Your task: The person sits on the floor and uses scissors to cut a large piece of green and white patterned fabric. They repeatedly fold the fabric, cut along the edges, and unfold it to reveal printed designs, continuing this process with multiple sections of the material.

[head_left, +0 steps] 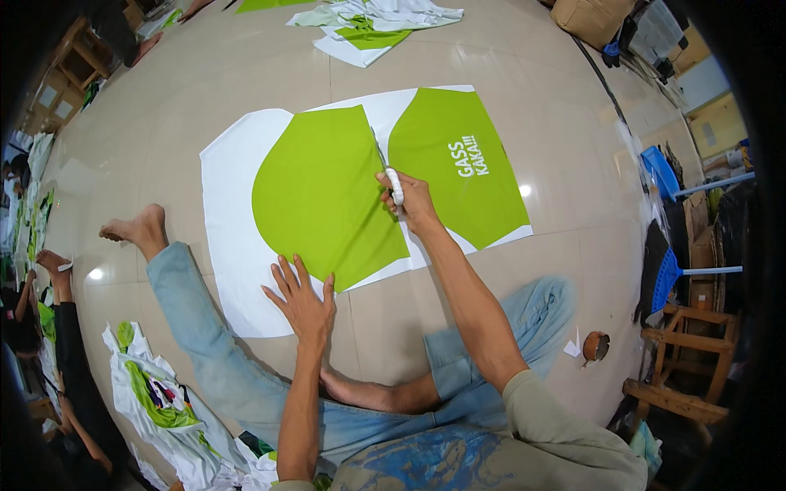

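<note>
A printed fabric sheet (315, 180), white with bright green shapes, lies spread on the floor before me. My right hand (416, 204) is closed round the white-wrapped handle of a pair of scissors (395, 186). Their blades point away from me, along the edge between the left green shape and the white strip beside it. How far the cloth is cut there I cannot tell. On the right green shape (434, 176) is white lettering. My left hand (304, 301) rests flat, fingers spread, on the sheet's near edge, where white meets green.
My outstretched leg (192, 307) flanks the sheet's left side. Fabric heaps lie at the far side (377, 24) and lower left (160, 393). A tape roll (596, 346), a blue broom (665, 278), a blue dustpan (659, 172) and a wooden stool (692, 352) are on the right. Other people sit at left.
</note>
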`<state>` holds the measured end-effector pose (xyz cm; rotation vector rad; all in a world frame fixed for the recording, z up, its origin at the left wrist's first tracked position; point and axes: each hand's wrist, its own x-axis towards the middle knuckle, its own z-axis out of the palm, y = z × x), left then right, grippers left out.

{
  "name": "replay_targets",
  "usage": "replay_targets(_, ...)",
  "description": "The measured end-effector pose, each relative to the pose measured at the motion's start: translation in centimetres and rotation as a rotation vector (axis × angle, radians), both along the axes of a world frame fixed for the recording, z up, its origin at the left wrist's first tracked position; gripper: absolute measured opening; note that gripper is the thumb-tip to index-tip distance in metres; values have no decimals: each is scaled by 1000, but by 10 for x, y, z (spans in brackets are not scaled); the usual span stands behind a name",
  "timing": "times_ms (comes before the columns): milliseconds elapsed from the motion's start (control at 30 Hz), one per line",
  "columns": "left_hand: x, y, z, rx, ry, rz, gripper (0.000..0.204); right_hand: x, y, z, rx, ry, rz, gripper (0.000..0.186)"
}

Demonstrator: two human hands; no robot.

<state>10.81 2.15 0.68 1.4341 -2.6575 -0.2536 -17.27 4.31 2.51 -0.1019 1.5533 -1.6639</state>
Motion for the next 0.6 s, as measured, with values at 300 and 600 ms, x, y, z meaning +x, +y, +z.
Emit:
replay_targets(300, 2, -2, 2, 20, 1, 10, 78, -6, -13, 7, 26, -17, 7, 51)
replay_targets(600, -1, 0, 3, 21, 25, -3, 78, -26, -37, -10, -18, 17, -1, 52)
